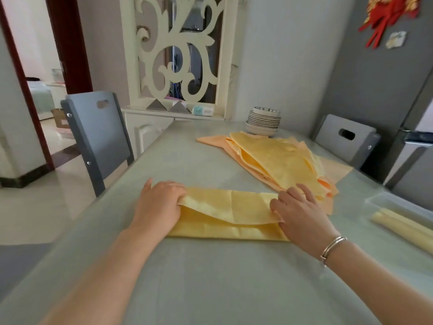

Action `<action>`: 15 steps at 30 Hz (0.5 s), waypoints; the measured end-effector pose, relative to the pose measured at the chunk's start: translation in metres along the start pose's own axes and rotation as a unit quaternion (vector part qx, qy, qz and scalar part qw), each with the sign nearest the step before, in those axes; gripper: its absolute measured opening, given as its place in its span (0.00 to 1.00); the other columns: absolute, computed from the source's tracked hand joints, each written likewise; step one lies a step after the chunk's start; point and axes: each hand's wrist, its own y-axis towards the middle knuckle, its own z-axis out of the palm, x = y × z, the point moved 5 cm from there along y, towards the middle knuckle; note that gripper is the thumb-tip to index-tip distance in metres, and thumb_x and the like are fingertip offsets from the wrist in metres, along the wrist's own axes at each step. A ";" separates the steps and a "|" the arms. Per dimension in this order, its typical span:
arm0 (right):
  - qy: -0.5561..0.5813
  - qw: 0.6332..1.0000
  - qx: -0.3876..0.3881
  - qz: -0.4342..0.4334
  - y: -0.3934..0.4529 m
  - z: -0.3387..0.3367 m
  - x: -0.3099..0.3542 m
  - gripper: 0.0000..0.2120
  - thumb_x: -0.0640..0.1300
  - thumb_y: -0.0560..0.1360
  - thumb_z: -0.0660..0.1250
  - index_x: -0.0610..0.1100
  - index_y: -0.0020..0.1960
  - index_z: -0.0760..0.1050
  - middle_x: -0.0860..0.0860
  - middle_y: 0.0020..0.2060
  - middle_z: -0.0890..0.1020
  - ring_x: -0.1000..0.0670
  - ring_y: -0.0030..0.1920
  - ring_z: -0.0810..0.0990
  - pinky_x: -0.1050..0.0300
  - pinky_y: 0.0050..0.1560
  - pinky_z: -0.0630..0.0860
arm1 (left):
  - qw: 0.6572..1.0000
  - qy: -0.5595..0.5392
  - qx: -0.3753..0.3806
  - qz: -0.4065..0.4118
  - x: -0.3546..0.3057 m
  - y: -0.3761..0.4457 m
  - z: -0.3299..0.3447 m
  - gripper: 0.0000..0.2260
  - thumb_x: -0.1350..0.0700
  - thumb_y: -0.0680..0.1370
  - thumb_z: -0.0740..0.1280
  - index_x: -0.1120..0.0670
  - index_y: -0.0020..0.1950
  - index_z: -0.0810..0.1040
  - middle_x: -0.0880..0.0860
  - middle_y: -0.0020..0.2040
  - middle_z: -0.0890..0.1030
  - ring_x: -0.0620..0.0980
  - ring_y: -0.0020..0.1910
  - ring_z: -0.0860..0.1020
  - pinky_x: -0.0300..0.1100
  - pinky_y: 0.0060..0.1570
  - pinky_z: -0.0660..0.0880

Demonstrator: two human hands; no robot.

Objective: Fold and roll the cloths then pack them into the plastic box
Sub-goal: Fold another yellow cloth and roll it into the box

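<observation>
We are gripping the yellow cloth near the table's middle: left hand curling round its left end, right hand pinching its right end (upper layer lifted). The plastic box is sitting at the right edge, holding a rolled cloth.

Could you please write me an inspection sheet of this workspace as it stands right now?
Surface: pale green table, smooth.
Job's things: yellow cloth folded into a long band, top layer lifted; pile of cloths unfolded behind it; plastic box at right edge with rolled cloths inside.
Clutter: stack of bowls at the far end.
Grippers: left hand grips the band's left end; right hand grips its right end, bracelet on that wrist.
Cables: nothing seen.
Surroundings: two grey chairs, carved white screen, fridge at right.
</observation>
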 end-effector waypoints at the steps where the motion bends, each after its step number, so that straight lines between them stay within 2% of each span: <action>1: -0.010 1.000 0.001 0.023 -0.007 0.001 -0.005 0.15 0.37 0.54 0.76 0.47 0.37 0.76 0.50 0.35 0.77 0.45 0.42 0.78 0.47 0.60 0.64 | 1.000 -0.003 -0.001 -0.001 0.001 -0.004 -0.001 0.23 0.65 0.72 0.61 0.44 0.61 0.77 0.41 0.66 0.74 0.42 0.68 0.67 0.47 0.73 0.48; 4: -0.019 0.997 -0.003 0.080 -0.019 0.001 -0.023 0.15 0.34 0.52 0.76 0.46 0.33 0.75 0.50 0.33 0.76 0.44 0.40 0.78 0.47 0.56 0.64 | 1.000 -0.010 0.005 -0.003 0.006 -0.017 0.002 0.25 0.68 0.71 0.59 0.45 0.61 0.78 0.42 0.66 0.74 0.41 0.67 0.69 0.44 0.73 0.50; 9: 0.059 0.987 0.020 0.149 -0.032 -0.002 -0.043 0.16 0.34 0.53 0.75 0.47 0.35 0.74 0.51 0.33 0.77 0.43 0.39 0.77 0.47 0.47 0.73 | 1.000 0.000 0.012 -0.022 0.009 -0.034 -0.005 0.26 0.69 0.72 0.57 0.47 0.63 0.78 0.44 0.68 0.73 0.49 0.65 0.71 0.41 0.70 0.58; 12: 0.141 0.972 0.014 0.186 -0.040 -0.002 -0.052 0.10 0.35 0.63 0.70 0.47 0.40 0.74 0.51 0.39 0.78 0.44 0.46 0.76 0.52 0.51 0.67 | 0.999 -0.001 0.040 -0.034 0.012 -0.040 -0.003 0.27 0.69 0.73 0.57 0.47 0.66 0.74 0.44 0.71 0.69 0.49 0.67 0.69 0.41 0.70 0.57; 15: 0.204 0.954 0.042 0.216 -0.049 0.002 -0.056 0.07 0.37 0.68 0.66 0.47 0.43 0.73 0.53 0.42 0.76 0.47 0.50 0.74 0.57 0.49 0.64 | 0.996 0.005 0.081 -0.047 0.012 -0.045 0.000 0.29 0.69 0.73 0.55 0.45 0.70 0.70 0.43 0.73 0.64 0.50 0.69 0.66 0.45 0.72 0.55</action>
